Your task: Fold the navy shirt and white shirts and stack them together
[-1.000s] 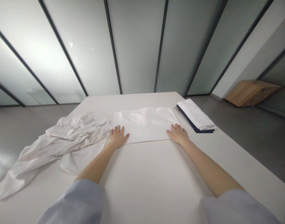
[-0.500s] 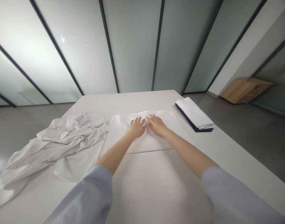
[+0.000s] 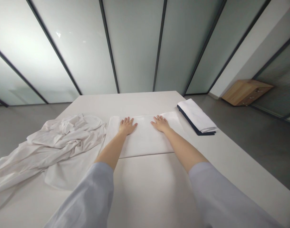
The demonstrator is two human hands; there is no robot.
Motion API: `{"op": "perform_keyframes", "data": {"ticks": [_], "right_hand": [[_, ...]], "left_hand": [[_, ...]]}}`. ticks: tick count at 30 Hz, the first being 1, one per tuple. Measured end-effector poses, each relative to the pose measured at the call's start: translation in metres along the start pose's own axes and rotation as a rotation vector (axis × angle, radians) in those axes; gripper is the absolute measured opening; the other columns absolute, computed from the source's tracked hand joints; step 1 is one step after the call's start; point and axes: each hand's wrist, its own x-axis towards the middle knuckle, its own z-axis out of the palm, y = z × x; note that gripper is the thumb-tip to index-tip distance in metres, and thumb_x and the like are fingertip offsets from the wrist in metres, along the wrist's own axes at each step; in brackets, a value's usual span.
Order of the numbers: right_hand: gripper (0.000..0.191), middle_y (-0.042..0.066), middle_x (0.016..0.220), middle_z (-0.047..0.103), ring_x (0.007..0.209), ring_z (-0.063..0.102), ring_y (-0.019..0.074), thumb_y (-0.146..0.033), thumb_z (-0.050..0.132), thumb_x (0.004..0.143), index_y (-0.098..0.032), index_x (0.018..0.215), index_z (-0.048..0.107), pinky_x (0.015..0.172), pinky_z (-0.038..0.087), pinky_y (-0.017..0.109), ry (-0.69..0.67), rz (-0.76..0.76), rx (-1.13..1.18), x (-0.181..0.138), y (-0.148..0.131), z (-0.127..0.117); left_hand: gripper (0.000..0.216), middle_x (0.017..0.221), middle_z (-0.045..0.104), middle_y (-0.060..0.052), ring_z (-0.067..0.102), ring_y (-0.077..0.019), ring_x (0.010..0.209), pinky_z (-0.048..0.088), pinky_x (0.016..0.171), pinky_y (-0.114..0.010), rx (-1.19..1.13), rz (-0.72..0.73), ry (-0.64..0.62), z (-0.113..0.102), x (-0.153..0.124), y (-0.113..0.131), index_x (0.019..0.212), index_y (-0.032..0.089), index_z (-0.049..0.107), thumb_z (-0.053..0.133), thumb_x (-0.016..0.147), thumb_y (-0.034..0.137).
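A folded white cloth (image 3: 145, 136) lies flat on the table in front of me, its straight near edge facing my body. My left hand (image 3: 127, 126) rests palm down near its far left part, fingers spread. Toward the far right part, my right hand (image 3: 160, 123) also lies flat on the fabric with its fingers apart. Neither hand grips anything. My forearms hide the cloth's near corners.
A crumpled heap of white fabric (image 3: 71, 139) spreads over the left side of the white table (image 3: 154, 190). At the right edge sits a folded white cloth (image 3: 197, 115) on a folded dark blue cloth (image 3: 202, 133). A wooden cabinet (image 3: 242, 91) stands on the floor beyond.
My hands have slid apart over the cloth, the left one moving farther left. Wrinkles along the cloth's far edge and middle look flatter. The view has shifted slightly.
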Motion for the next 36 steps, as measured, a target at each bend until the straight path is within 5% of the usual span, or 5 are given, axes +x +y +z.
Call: {"op": "perform_keyframes", "data": {"ticks": [8,20,24,30,36], "right_hand": [[0.071,0.012,0.161,0.015,0.147,0.010,0.0303,-0.061,0.024,0.094,-0.019,0.151,0.032,0.116,0.011,0.049,0.069,0.083,-0.015,0.008,0.038,-0.001],[0.071,0.018,0.157,0.025,0.142,0.024,0.0345,-0.056,0.022,0.094,-0.013,0.149,0.032,0.112,0.020,0.052,0.109,0.219,0.029,0.017,0.040,0.003],[0.071,0.019,0.157,0.025,0.142,0.024,0.0347,-0.055,0.023,0.094,-0.012,0.149,0.032,0.111,0.020,0.051,0.135,0.197,0.030,0.018,0.042,0.006],[0.064,0.018,0.154,0.031,0.140,0.028,0.0306,-0.049,0.032,0.094,-0.011,0.145,0.037,0.110,0.024,0.045,0.286,0.118,0.029,0.016,0.044,0.007],[0.051,0.017,0.144,0.047,0.134,0.036,0.0290,-0.033,0.038,0.092,-0.009,0.136,0.049,0.109,0.024,0.043,0.438,-0.040,0.014,0.002,0.036,-0.002]], "left_hand": [[0.073,0.158,0.024,-0.015,0.022,-0.0308,0.145,0.025,0.113,-0.051,0.049,-0.173,-0.002,-0.006,-0.013,-0.072,0.153,0.020,0.022,0.019,0.093,0.060],[0.071,0.157,0.027,-0.017,0.019,-0.0329,0.146,0.018,0.116,-0.050,0.128,-0.171,0.132,-0.004,-0.029,-0.057,0.150,0.015,0.030,0.025,0.093,0.057],[0.063,0.159,0.025,-0.011,0.017,-0.0251,0.147,0.016,0.118,-0.042,0.129,0.071,0.207,-0.007,-0.038,-0.047,0.151,0.018,0.030,0.030,0.095,0.049],[0.063,0.159,0.025,-0.002,0.017,-0.0232,0.147,0.013,0.119,-0.041,0.049,0.435,0.082,-0.007,-0.059,-0.029,0.148,0.032,0.035,0.036,0.092,0.060],[0.064,0.159,0.025,-0.003,0.025,-0.0265,0.145,0.016,0.118,-0.045,0.046,0.371,-0.028,-0.004,-0.064,-0.020,0.148,0.034,0.035,0.030,0.092,0.064]]}}
